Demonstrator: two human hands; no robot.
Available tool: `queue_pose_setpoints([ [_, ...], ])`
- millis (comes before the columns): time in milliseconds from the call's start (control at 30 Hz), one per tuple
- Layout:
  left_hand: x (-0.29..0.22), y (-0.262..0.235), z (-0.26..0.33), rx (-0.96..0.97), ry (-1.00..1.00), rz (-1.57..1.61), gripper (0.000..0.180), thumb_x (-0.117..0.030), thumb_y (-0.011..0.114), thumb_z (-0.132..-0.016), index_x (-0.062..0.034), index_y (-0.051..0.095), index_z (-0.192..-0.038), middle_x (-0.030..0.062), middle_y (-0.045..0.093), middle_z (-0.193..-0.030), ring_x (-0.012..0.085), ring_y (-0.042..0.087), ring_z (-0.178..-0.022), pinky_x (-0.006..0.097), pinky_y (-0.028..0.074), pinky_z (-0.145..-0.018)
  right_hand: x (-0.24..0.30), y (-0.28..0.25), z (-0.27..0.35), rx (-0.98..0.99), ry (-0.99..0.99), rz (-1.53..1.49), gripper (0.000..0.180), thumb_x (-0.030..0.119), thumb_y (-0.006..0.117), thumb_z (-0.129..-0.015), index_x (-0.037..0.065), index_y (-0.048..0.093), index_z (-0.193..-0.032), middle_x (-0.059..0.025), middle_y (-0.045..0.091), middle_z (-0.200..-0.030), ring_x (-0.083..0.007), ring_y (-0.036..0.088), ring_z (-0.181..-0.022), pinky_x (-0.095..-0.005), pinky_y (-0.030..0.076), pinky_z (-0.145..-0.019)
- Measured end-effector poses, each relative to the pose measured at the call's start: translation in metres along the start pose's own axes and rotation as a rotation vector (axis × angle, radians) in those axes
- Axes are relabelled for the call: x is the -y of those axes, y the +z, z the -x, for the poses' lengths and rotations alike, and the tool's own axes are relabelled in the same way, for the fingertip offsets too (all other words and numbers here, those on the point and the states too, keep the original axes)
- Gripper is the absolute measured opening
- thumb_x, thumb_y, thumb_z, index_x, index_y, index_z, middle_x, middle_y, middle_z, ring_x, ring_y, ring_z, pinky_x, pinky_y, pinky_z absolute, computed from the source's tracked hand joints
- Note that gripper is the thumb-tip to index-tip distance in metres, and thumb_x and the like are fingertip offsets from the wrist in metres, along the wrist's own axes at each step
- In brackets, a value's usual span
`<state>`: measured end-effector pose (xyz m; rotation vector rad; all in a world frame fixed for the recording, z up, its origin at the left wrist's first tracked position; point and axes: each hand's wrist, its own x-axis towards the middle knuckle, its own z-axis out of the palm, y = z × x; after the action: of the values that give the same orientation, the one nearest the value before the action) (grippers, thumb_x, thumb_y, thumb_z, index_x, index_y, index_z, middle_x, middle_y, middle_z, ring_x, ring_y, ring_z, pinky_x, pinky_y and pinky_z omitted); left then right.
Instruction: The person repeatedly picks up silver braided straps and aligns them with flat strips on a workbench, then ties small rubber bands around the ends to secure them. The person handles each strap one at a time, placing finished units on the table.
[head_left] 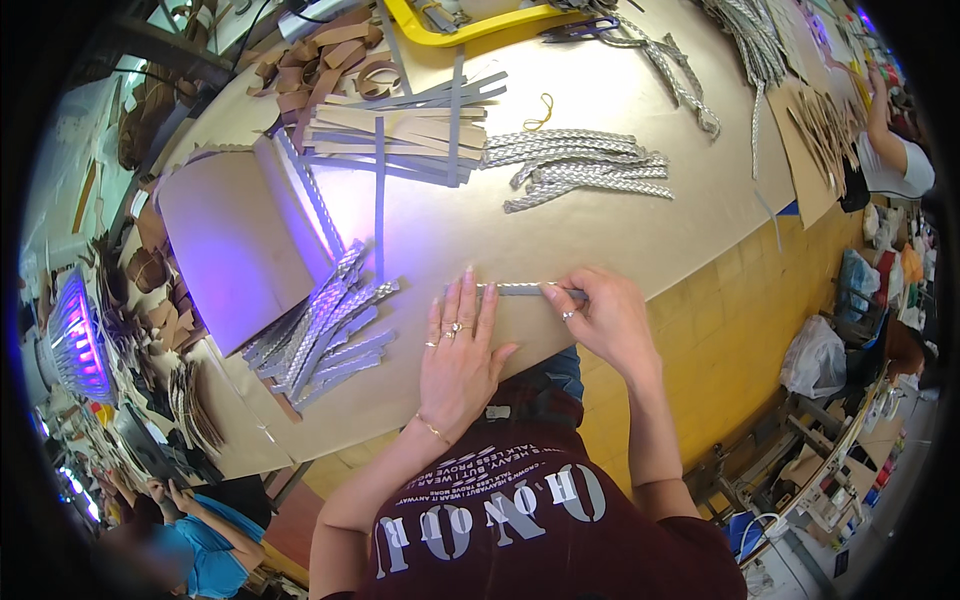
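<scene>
A thin silver braided cord lies along a grey flat strip (522, 291) near the table's front edge. My left hand (455, 360) is flat with its fingers stretched out, pressing over the left end of the strip. At the other end, my right hand (612, 318) pinches the strip between thumb and fingers. To the left of my left hand lies a pile of grey strips with braid along them (325, 335). Beyond my hands is a bundle of silver braided cords (590, 165), and left of it a stack of flat grey and cream strips (400, 140).
A gold-brown sheet (225, 235) and brown scraps (330, 55) lie on the left of the table (470, 235). At the far side are a yellow tray (430, 38) and more braided cords (680, 80). Co-workers sit at the lower left (215, 540) and upper right (890, 155).
</scene>
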<state>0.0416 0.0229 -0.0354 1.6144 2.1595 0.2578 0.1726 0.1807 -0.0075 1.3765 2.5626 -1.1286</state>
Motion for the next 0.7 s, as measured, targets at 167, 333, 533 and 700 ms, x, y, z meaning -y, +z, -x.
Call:
queue_pose_setpoints([
  [167,-0.005,-0.004,-0.001,0.026,-0.016,-0.003,0.079,-0.049,0.063,-0.087,-0.0177,0.035,-0.153,0.0262,0.021,-0.159,0.0421,0.027,-0.144,0.052,0.021,-0.118,-0.001,0.001,-0.001,-0.013,-0.013,0.021,0.026,0.029,0.068,-0.089,0.004,0.071,-0.082,-0.0112,0.067,-0.075,-0.0313,0.065,-0.069,-0.0431,0.05,-0.063],
  [333,-0.021,-0.003,-0.007,0.014,-0.047,-0.095,0.079,-0.058,0.063,-0.084,-0.0286,0.036,-0.153,0.0346,0.02,-0.155,0.0483,0.025,-0.143,0.057,0.019,-0.117,-0.003,0.007,-0.001,-0.036,-0.022,0.041,0.027,0.03,0.068,-0.088,0.004,0.07,-0.08,-0.0118,0.067,-0.076,-0.0323,0.065,-0.07,-0.0437,0.051,-0.064],
  [533,-0.031,-0.002,-0.009,-0.007,-0.07,-0.144,0.081,-0.055,0.067,-0.084,-0.0282,0.036,-0.153,0.0369,0.016,-0.155,0.0534,0.017,-0.144,0.06,0.014,-0.117,-0.003,0.01,0.001,-0.087,-0.024,0.088,0.029,0.032,0.068,-0.088,0.004,0.069,-0.079,-0.0136,0.067,-0.076,-0.0351,0.065,-0.07,-0.0451,0.051,-0.062],
  [700,-0.02,0.002,-0.009,0.057,0.042,0.124,0.086,-0.049,0.066,-0.087,-0.0109,0.029,-0.155,0.0307,0.015,-0.159,0.0491,0.015,-0.147,0.058,0.013,-0.118,0.002,0.004,0.014,-0.173,0.085,0.08,0.03,0.033,0.067,-0.089,0.004,0.067,-0.079,-0.0131,0.065,-0.078,-0.0345,0.065,-0.072,-0.045,0.05,-0.064],
])
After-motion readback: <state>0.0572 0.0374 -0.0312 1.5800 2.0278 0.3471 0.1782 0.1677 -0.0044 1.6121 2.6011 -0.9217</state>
